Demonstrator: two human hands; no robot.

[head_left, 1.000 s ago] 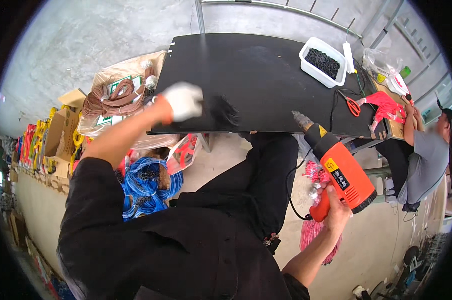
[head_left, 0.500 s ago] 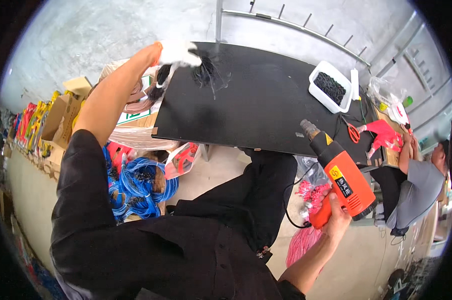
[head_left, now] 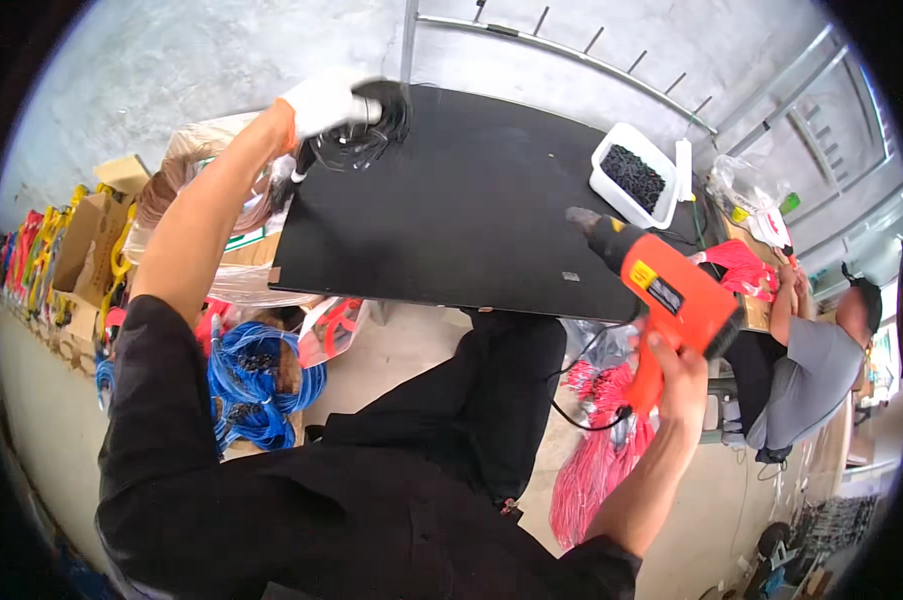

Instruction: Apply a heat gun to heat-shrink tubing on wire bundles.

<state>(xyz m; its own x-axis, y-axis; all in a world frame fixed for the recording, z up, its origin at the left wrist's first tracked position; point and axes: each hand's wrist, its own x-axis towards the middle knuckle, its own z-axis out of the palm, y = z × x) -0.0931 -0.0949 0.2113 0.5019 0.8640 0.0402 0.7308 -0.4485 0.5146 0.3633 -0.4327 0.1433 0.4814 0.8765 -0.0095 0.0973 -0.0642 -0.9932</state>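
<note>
My left hand (head_left: pixel 322 104), in a white glove with an orange cuff, is closed on a bundle of thin black wires (head_left: pixel 357 150) over the far left corner of the black table (head_left: pixel 432 220). The bundle is loosely looped and a little blurred. On the right, my bare right hand (head_left: pixel 680 388) grips the handle of an orange heat gun (head_left: pixel 687 300). Its dark nozzle points up and left, above the table's right part, well apart from the wires. A black cord runs from the base of its handle.
A white tub (head_left: pixel 604 186) of small black pieces stands at the table's far right. Blue wire coils (head_left: pixel 262 375) lie low on the left, pink wire bundles (head_left: pixel 597 480) below the heat gun. A co-worker (head_left: pixel 812 350) sits at right, hands on pink wires. A metal rack (head_left: pixel 572 55) stands behind.
The black wires, spread and hanging before, are now gathered into a looped bundle at my left hand. The heat gun has tilted slightly, and the whole view has shifted a little.
</note>
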